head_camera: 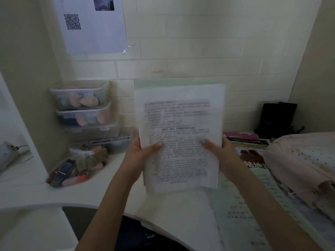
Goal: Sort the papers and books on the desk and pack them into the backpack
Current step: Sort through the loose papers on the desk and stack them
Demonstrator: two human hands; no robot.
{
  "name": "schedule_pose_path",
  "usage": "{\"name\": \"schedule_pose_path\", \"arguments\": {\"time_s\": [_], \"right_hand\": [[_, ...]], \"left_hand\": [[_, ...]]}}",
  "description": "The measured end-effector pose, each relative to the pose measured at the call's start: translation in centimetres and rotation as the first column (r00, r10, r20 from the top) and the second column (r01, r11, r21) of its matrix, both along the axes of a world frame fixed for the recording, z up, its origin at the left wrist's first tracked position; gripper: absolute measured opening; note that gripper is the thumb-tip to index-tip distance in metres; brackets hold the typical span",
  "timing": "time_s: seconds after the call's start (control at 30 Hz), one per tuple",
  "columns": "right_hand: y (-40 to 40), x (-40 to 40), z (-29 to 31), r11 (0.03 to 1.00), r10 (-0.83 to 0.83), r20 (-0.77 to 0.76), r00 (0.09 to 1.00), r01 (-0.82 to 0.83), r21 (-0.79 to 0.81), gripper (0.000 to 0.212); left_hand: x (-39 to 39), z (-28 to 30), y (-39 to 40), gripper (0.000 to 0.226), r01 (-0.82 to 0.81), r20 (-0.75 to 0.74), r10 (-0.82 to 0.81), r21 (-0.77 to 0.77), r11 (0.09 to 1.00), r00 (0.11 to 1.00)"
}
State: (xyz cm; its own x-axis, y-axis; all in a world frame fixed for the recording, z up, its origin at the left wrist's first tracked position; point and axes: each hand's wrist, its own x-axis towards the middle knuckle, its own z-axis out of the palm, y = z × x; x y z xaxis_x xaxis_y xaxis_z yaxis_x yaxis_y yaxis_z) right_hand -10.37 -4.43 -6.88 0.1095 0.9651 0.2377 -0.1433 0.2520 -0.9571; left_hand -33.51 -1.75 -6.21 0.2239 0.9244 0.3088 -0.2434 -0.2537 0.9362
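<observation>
**White sheets up off the desk, squared between both hands**

Head view, the only one I've got. White printed paper fills the centre of the frame: a stack of papers [179,136] held upright, facing me, with a pale green sheet or folder peeking out behind its top edge. I'm seeing the left hand [143,151] gripping the stack's lower left edge, thumb curled over the front page, and the right hand [220,151] doing the same on the lower right edge, thumb across the print. The other fingers are behind the paper, so I can't tell how they lie. One hand per side, edges level — I read that as evening up the sheets so they go in as one block. The print is blurred; I can't read it.

Lower right of the frame, more loose printed pages [241,211] lie on the white desk [27,192], and books [248,142] lie flat right of centre. A pinkish fabric thing [301,165] sits at the right edge — possibly the backpack, I can't be sure. Left of centre, stacked clear plastic boxes [81,104] stand against the wall, out of the way.
</observation>
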Motion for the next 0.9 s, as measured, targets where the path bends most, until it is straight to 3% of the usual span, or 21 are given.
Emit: {"name": "schedule_pose_path", "arguments": {"time_s": [0.1, 0.17, 0.3, 0.47, 0.57, 0.63, 0.77, 0.9], "right_hand": [[-0.4, 0.7, 1.8, 0.997, 0.037, -0.045, 0.998, -0.034, 0.068, 0.089], [-0.9, 1.1, 2.0, 0.997, 0.035, -0.008, 0.999, -0.034, 0.07, 0.089], [-1.4, 1.5, 0.7, 0.996, -0.061, 0.056, 0.997, 0.057, 0.074, 0.109], [-1.9, 1.4, -0.7, 0.993, 0.116, 0.182, 0.976, -0.115, -0.017, 0.075], [-2.0, 1.2, -0.7, 0.999, 0.016, 0.232, 0.973, -0.009, -0.031, 0.041], [-2.2, 1.2, 0.3, 0.996, -0.078, 0.246, 0.966, 0.084, -0.016, 0.03], [-3.1, 2.6, 3.0, 0.977, -0.206, 0.234, 0.95, 0.212, 0.0, 0.019], [-5.4, 6.3, 3.5, 0.951, -0.266, 0.354, 0.897, 0.305, -0.056, 0.028]], "left_hand": [[0.5, 1.8, -0.6, 0.017, 0.001, -0.048, 0.003, 0.072, 0.997, 0.999], [0.6, 1.2, -0.8, 0.028, 0.003, -0.093, 0.002, 0.051, 0.999, 0.996], [1.0, -1.0, -1.3, 0.036, 0.054, -0.148, -0.049, 0.028, 0.998, 0.988], [1.6, -1.4, -1.7, 0.033, 0.085, -0.166, -0.085, -0.013, 0.996, 0.982], [1.8, -1.1, -1.8, 0.028, 0.026, -0.145, -0.032, -0.041, 0.999, 0.989], [2.2, -0.3, -2.1, 0.022, -0.015, -0.113, 0.01, -0.044, 0.999, 0.994], [3.9, 1.7, -2.8, 0.014, 0.06, 0.014, -0.059, -0.126, 0.99, 0.998], [6.4, 1.2, -3.3, 0.018, 0.204, -0.128, -0.245, -0.273, 0.94, 0.961]]}}
